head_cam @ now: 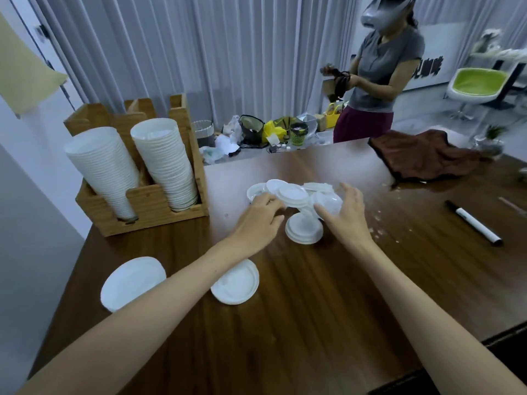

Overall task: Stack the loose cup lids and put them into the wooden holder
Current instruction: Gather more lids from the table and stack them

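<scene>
Far left, wooden holder (148,206) packed with two leaning stacks. Near edge, two lone lids (132,282), one half-hidden under the forearm. Left hand (258,220) resting open-fingered on the loose lid pile (293,195). Right hand (346,212) spread beside it; fingertip contact blurred, indiscernible.

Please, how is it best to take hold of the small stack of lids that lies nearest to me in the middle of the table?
Probably by its rim. The small stack of lids lies flat on the table, low and round, so fingers from above can pinch opposite edges and keep it together. The right hand is beside it; the left hand is at the loose pile.
</scene>
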